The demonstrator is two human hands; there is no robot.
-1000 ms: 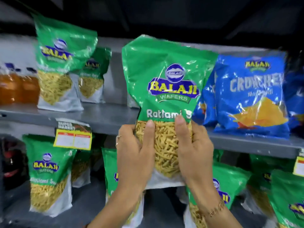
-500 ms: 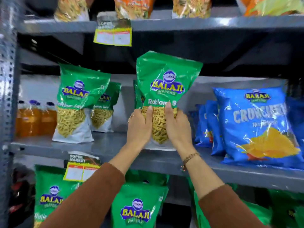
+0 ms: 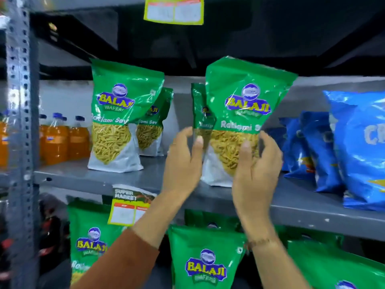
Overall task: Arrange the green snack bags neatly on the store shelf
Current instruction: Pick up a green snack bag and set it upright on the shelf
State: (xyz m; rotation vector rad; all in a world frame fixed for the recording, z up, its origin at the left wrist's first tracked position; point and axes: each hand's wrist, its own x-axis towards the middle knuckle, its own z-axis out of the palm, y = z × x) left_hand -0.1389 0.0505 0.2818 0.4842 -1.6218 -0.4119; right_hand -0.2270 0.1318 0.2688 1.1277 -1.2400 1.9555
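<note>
A green snack bag (image 3: pixel 243 113) stands upright on the grey middle shelf (image 3: pixel 83 181), leaning a little to the right. My right hand (image 3: pixel 257 170) grips its lower right side, thumb on the front and fingers round the edge. My left hand (image 3: pixel 183 161) is at the bag's lower left with its fingers spread, and I cannot tell if the thumb touches. A second green bag (image 3: pixel 199 105) stands just behind it. Two more green bags (image 3: pixel 123 113) (image 3: pixel 155 124) stand further left on the same shelf. The picture is slightly blurred.
Blue snack bags (image 3: pixel 358 147) fill the shelf's right end and orange bottles (image 3: pixel 60 140) its left end. More green bags (image 3: pixel 206 263) stand on the shelf below. A yellow price tag (image 3: pixel 129 209) hangs from the shelf edge, and a perforated steel upright (image 3: pixel 20 122) runs down the left.
The bag has gone from held in the air to standing on the middle shelf. My left hand has opened and come off the bag's front. The camera has moved closer.
</note>
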